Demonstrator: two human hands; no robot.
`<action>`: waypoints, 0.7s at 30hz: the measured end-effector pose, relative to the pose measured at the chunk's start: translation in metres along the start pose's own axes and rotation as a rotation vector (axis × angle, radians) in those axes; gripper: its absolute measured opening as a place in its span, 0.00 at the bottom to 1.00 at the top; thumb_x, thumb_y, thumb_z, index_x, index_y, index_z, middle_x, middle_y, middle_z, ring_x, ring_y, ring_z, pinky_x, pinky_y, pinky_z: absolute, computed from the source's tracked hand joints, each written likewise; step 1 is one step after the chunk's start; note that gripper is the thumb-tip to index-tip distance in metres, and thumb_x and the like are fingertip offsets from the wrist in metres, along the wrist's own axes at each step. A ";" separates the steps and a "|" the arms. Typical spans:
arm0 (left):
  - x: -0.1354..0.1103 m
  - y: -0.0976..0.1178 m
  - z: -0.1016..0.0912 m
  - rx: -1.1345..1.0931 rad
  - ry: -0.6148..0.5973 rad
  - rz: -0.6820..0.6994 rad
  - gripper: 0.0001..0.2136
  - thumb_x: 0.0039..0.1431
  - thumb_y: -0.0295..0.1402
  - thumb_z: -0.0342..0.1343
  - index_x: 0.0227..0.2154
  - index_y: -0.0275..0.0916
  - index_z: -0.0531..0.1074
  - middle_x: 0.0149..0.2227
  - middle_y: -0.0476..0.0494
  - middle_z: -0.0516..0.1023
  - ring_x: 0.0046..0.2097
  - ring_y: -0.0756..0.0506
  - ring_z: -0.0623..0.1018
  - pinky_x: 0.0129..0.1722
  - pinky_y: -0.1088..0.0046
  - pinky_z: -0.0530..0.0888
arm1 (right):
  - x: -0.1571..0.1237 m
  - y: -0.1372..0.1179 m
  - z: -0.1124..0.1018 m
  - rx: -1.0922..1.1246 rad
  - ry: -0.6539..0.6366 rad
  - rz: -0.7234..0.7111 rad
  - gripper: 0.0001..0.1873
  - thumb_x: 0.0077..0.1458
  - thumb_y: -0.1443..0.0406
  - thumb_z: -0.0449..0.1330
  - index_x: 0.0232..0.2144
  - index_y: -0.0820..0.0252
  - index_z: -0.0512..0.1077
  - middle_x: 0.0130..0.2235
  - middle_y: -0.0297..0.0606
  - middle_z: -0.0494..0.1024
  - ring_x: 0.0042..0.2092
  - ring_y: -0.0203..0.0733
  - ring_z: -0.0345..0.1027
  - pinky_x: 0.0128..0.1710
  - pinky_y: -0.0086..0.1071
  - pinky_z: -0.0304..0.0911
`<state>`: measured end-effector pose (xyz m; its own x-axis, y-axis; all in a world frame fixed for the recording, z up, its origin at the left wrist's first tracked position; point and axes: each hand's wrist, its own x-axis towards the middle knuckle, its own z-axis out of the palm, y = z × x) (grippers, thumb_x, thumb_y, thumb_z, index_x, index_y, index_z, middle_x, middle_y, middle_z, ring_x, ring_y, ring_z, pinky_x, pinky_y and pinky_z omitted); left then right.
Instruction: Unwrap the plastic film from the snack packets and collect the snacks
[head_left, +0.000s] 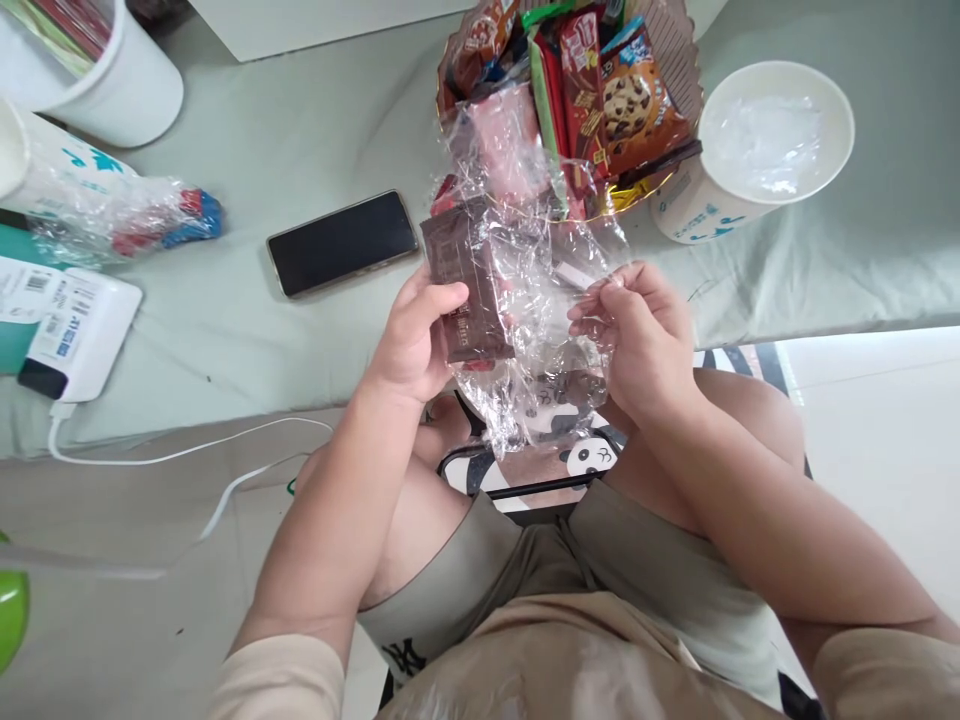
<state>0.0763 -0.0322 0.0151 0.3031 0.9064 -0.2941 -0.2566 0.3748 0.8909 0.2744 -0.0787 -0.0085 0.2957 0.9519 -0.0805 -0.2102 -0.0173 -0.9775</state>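
Note:
My left hand is closed around a dark brown snack packet, its thumb lying across the front. Something red peeks out behind that packet, mostly hidden. A crinkled clear plastic bag spreads between both hands and hangs down over my lap. My right hand pinches the bag's right side near a small white strip. Just beyond the hands, a pink packet shows through clear film at the near edge of a snack basket. Cookie packets and other wrapped snacks fill the basket.
A black phone lies left of the hands. Right of the basket stands a paper cup with clear plastic inside. At left are a white tub, a wrapped paper cup and a white power bank with a cable trailing down.

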 end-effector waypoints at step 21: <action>0.001 -0.019 -0.004 0.315 -0.182 0.100 0.35 0.49 0.56 0.73 0.48 0.49 0.58 0.41 0.49 0.74 0.37 0.47 0.78 0.32 0.71 0.73 | -0.012 -0.015 0.004 0.198 -0.449 0.134 0.28 0.53 0.45 0.70 0.29 0.55 0.60 0.66 0.33 0.74 0.52 0.50 0.81 0.54 0.56 0.78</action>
<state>0.0778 -0.0380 -0.0038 0.4560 0.8756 -0.1591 -0.0067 0.1821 0.9833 0.2702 -0.0882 0.0083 -0.1662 0.9837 -0.0685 -0.4045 -0.1314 -0.9050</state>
